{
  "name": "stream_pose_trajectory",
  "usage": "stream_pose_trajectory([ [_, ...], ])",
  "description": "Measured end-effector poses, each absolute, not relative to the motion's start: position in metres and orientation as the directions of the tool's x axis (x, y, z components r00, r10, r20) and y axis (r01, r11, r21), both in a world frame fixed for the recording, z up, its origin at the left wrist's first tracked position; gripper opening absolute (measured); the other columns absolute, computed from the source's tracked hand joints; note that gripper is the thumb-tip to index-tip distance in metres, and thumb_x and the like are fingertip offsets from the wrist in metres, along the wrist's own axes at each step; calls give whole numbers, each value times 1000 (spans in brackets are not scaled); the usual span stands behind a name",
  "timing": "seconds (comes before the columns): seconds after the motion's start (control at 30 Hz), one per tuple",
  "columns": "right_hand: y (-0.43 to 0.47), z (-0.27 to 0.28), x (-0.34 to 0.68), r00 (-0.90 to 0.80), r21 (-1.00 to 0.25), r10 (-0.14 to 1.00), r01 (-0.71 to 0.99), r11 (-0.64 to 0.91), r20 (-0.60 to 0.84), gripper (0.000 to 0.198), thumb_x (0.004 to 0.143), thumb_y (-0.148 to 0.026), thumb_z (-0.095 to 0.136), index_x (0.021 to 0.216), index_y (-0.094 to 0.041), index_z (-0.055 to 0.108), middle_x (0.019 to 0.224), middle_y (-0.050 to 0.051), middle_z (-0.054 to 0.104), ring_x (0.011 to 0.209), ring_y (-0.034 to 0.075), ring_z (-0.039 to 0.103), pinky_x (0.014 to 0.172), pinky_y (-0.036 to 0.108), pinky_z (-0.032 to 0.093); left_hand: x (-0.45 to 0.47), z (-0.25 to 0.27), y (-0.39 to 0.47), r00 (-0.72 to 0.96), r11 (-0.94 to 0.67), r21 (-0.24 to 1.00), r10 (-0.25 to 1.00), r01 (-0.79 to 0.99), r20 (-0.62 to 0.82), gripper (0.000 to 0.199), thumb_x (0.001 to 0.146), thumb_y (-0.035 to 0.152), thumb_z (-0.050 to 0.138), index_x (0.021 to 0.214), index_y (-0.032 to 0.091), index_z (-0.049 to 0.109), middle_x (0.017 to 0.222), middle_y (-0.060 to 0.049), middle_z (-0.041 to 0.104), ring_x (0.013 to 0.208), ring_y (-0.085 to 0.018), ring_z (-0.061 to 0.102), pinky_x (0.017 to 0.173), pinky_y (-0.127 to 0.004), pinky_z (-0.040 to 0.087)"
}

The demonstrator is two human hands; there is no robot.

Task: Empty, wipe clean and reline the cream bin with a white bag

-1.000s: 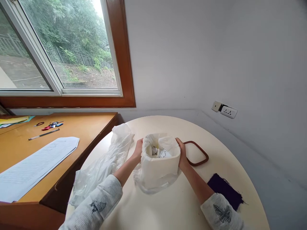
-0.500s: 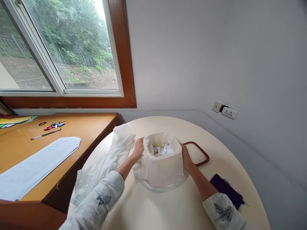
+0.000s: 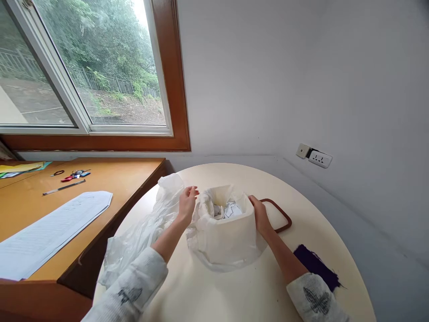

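A small trash bin [image 3: 228, 239] lined with a white plastic bag stands upright mid-table, the bag folded down over its rim. Crumpled paper [image 3: 232, 209] lies inside. My right hand [image 3: 258, 212] grips the bin's right side at the rim, its fingertips partly hidden. To the left of the bin, my left hand [image 3: 187, 203] is raised, apart from it, with loosely curled, separated fingers and nothing in them. A crumpled clear plastic bag [image 3: 144, 237] spreads beneath and beside my left arm. Just past my right hand lies a brown rounded frame [image 3: 284, 223].
The round cream table [image 3: 201, 295] carries a dark purple cloth [image 3: 317, 267] near my right forearm. On the wooden desk [image 3: 124, 174] at left are paper sheets [image 3: 63, 228], a pen [image 3: 63, 187] and keys [image 3: 77, 174]. A wall socket [image 3: 320, 158] is at right.
My left hand has let go of the bin's left side and moved up and to the left. My right hand stays on the bin, which has hardly moved.
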State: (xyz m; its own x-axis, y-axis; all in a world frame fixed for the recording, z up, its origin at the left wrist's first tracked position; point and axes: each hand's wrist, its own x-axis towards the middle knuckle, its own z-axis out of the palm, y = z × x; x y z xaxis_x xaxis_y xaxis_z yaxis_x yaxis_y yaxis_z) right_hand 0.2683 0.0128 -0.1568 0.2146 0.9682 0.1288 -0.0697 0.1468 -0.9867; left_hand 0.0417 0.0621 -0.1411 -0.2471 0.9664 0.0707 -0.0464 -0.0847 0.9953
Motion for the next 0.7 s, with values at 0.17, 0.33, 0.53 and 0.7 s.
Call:
stream_pose_trajectory([
  [0.17, 10, -132, 259, 160, -982, 979, -117, 150, 130, 28, 76, -48, 52, 67, -22, 54, 68, 0, 54, 67, 14, 46, 62, 24, 39, 49, -137, 29, -181, -112, 993, 978, -34, 104, 23, 80, 41, 47, 80, 21, 58, 79, -2, 56, 80, -17, 52, 71, -26, 39],
  [0.33, 9, -124, 251, 122, -973, 985, -182, 145, 124, 34, 73, -48, 57, 57, -21, 44, 58, -4, 40, 55, 11, 35, 52, 23, 33, 67, -137, 15, -177, -229, 972, 960, -59, 216, 24, 78, 32, 52, 60, 20, 42, 62, 4, 40, 60, -11, 38, 58, -23, 33],
  [0.53, 17, -130, 252, 181, -974, 976, -165, 155, 125, 42, 72, -49, 58, 56, -21, 31, 55, -6, 26, 51, 9, 22, 46, 24, 23, 67, -137, 25, -106, -189, 976, 978, -111, 177, 31, 72, 33, 56, 55, 19, 35, 55, 6, 29, 50, -8, 26, 47, -21, 23],
  [0.7, 19, -136, 251, 229, -979, 971, -170, 110, 70, 43, 70, -50, 60, 56, -21, 31, 56, -6, 25, 51, 8, 22, 45, 23, 22, 63, -138, 37, -102, -135, 984, 987, -115, 124, 33, 72, 39, 55, 55, 18, 36, 53, 7, 30, 49, -7, 26, 46, -21, 23],
])
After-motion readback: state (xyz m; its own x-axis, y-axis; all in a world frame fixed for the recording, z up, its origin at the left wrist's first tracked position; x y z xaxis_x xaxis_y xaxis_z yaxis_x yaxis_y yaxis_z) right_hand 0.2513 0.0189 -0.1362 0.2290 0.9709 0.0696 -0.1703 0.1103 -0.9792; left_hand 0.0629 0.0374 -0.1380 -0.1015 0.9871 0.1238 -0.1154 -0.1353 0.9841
